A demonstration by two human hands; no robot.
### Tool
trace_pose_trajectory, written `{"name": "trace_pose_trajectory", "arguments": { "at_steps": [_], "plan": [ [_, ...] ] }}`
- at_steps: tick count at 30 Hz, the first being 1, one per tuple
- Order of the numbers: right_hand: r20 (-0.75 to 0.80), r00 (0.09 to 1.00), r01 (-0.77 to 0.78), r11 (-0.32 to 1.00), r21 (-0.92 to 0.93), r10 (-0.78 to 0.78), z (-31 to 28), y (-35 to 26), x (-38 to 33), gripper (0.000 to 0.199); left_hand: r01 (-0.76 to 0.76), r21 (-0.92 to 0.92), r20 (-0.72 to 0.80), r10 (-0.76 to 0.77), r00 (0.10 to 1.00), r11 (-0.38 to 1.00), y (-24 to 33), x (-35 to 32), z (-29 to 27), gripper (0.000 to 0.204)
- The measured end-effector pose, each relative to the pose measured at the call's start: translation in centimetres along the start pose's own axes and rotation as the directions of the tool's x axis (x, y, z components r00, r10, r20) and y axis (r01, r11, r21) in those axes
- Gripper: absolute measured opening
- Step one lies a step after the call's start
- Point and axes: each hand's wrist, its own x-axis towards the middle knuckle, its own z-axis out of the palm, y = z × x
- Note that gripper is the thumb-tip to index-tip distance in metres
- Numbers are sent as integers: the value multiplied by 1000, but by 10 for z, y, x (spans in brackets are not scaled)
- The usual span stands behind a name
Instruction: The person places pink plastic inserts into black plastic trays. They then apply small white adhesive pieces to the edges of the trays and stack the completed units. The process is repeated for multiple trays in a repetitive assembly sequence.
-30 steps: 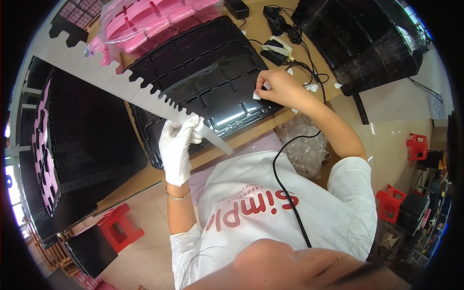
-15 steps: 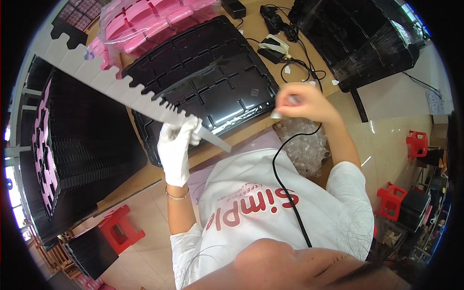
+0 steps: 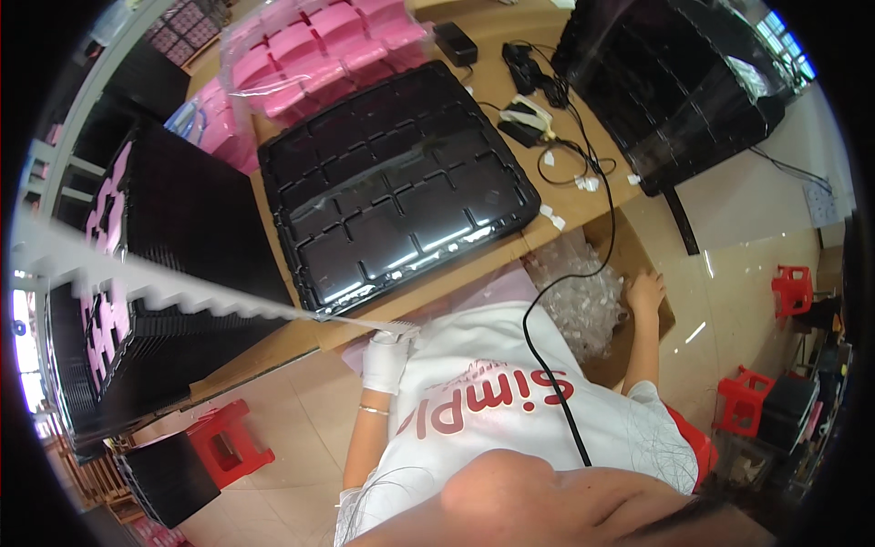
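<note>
The long white toothed strip (image 3: 173, 296) runs from the far left of the view, where it looks wide and blurred, down to a thin point just below the near left corner of the black compartment tray (image 3: 392, 182), and its pointed end meets the left hand (image 3: 387, 357). That hand wears a white glove and is closed around the strip's tip, fingers curled together, held close against the front of the white shirt just off the table's near edge. The right hand (image 3: 645, 294) is bare and lies well apart from the left, lowered beside the table into a brown cardboard box (image 3: 638, 239) and resting on a heap of small clear plastic pieces (image 3: 583, 296); its fingers appear loosely bent over the heap, but whether they pinch anything cannot be told. A black cable (image 3: 547, 365) trails from the table edge down across the shirt. The tray lies flat on the wooden table (image 3: 583, 196), its glossy pockets bare. Behind it sit stacks of pink moulded trays (image 3: 310, 46) wrapped in clear film, and to the right a tall stack of black trays (image 3: 674, 82), with chargers and white plugs (image 3: 533, 114) lying between. At the left stands another stack of black trays (image 3: 182, 237), and red stools (image 3: 228, 442) rest on the tiled floor.
</note>
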Motion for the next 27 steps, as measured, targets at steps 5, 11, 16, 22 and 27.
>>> {"name": "trace_pose_trajectory", "arguments": {
  "at_steps": [5,11,16,22,27],
  "plan": [
    [-684,708,706,167,688,-177,-239,-149,45,9,-73,298,-64,96,993,952,-61,27,32,18],
    [-965,4,988,-149,45,-262,-387,-374,155,14,-116,336,52,104,993,935,-44,33,21,25],
    [-799,-12,999,-41,16,-601,-417,-493,220,32,-86,96,217,64,974,992,-46,4,-3,33],
    [-535,-29,978,-135,159,-844,-448,-513,236,18,282,175,231,-318,920,943,84,-42,-150,33],
    [-465,26,961,-106,256,-885,-451,-514,251,19,272,-357,98,-254,962,894,50,-48,-191,14]
  ]
}}
